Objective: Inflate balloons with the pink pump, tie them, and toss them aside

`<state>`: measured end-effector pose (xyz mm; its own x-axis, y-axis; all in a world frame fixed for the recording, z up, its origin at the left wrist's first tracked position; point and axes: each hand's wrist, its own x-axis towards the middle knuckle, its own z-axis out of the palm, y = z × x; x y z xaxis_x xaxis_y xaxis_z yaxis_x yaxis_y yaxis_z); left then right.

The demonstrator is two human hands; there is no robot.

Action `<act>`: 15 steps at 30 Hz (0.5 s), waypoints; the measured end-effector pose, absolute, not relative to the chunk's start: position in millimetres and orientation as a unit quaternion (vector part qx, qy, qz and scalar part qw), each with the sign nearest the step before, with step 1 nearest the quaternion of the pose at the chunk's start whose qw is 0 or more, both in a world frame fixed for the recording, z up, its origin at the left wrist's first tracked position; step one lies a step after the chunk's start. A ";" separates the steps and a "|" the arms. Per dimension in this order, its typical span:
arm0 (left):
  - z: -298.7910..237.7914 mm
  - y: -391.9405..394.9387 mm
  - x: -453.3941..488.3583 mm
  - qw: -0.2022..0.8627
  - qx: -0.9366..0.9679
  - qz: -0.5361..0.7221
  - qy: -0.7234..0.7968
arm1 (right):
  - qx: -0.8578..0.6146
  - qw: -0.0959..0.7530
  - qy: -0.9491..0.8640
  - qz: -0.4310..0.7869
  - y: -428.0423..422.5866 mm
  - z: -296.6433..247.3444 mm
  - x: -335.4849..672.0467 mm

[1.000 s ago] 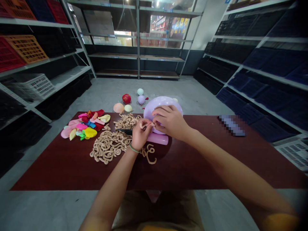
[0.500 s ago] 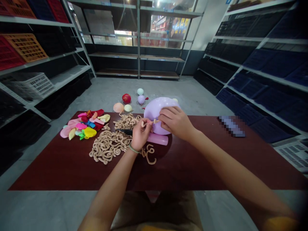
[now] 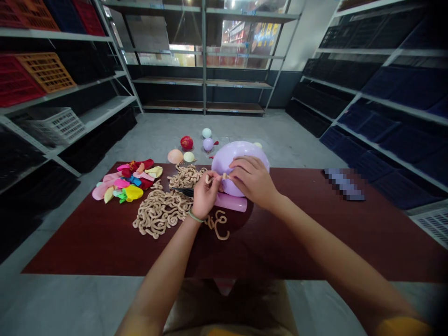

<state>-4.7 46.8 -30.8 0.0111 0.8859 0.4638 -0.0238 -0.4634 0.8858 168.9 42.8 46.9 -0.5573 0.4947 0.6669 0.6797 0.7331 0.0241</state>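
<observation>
An inflated lilac balloon [image 3: 224, 156] sits over the far edge of the table, behind my hands. My left hand [image 3: 206, 196] is closed, thumb and finger pinching a short beige cord [image 3: 224, 176] by the balloon's near side. Against the balloon, my right hand [image 3: 254, 179] is closed too, its fingertips at the cord's other end. I cannot tell whether it also grips the balloon's neck, which the fingers hide. Beneath the hands lies a pink balloon pump [image 3: 231, 202] with a black end [image 3: 184, 191]. Loose beige cords [image 3: 157, 214] are heaped to the left.
Deflated coloured balloons [image 3: 128, 182] lie in a pile at the table's left. A blurred-out flat object [image 3: 345, 184] rests at the right. Several small inflated balloons [image 3: 186, 143] are on the floor beyond the dark red table [image 3: 297, 238]. Shelves [image 3: 168, 81] with crates surround the room.
The view has shifted slightly, so the scene sits a little to the right. My right hand's fingers have moved slightly at the cord; my left hand keeps its pinch.
</observation>
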 end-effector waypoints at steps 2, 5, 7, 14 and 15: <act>-31.5 47.5 -5.2 0.363 0.609 0.605 0.362 | -0.332 0.334 -0.869 -0.149 42.0 44.9 169.6; -31.7 47.6 -6.2 0.336 0.618 0.603 0.377 | -0.339 0.339 -0.864 -0.151 40.6 39.7 172.7; -31.2 47.3 -7.3 0.315 0.625 0.597 0.393 | -0.352 0.347 -0.856 -0.149 39.5 34.5 175.5; -30.6 45.4 -7.9 0.303 0.638 0.578 0.409 | -0.366 0.394 -0.825 -0.174 37.4 15.0 178.2; -31.1 45.2 -7.1 0.313 0.635 0.578 0.406 | -0.367 0.399 -0.822 -0.175 37.3 13.1 177.8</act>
<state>-7.1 45.2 -31.1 0.0007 0.8772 0.4801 0.1541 -0.4745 0.8667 177.8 37.3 13.1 -0.4124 0.4631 0.7846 0.7428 0.6695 -0.0048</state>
